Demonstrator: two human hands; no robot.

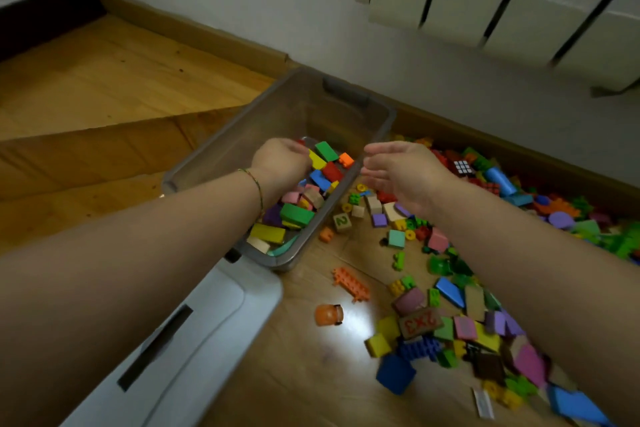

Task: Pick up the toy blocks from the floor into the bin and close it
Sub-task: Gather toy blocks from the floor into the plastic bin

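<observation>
Head view: both forearms reach forward from the lower frame. The left hand (280, 163) hangs over the bin (211, 146), wrist bent and back of the hand toward the camera. Its fingers point down into the bin and are mostly hidden and blurred, so I cannot tell if it grips anything. There is a thin bracelet (258, 187) on that wrist. The right hand (401, 173) is just beside the bin's right rim, above the floor, palm turned left, fingers straight and loose, holding nothing.

The bin is clear grey plastic, uncovered, and partly filled with blocks in the bin (298, 213). Its far end with the handle sits near the baseboard (207, 35). Its near end touches or overlaps the white lid (214, 319), which lies flat on the floor at lower left. A wooden step (104, 156) edge runs along the bin's left side.

Blocks on the floor (464, 326) spread right of the bin up to the wall, thickest at far right. A cube puzzle (463, 166) lies among them. A bare strip of floor lies between the lid and the pile, with only an orange toy car (329, 315) and an orange brick strip (350, 284) on it. A radiator (519, 0) is on the wall at upper right.
</observation>
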